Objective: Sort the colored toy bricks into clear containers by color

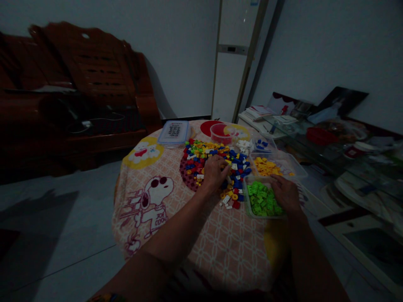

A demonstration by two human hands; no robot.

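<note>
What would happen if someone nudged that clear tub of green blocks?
The clear tub looks wide and low, so it would probably slide rather than tip. Its see-through plastic walls may flex a little under a squeeze. The green blocks lie loose in the open top, so they'd likely shift and rattle.

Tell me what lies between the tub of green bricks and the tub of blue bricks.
In the head view, the tub of yellow bricks lies between them.
</note>
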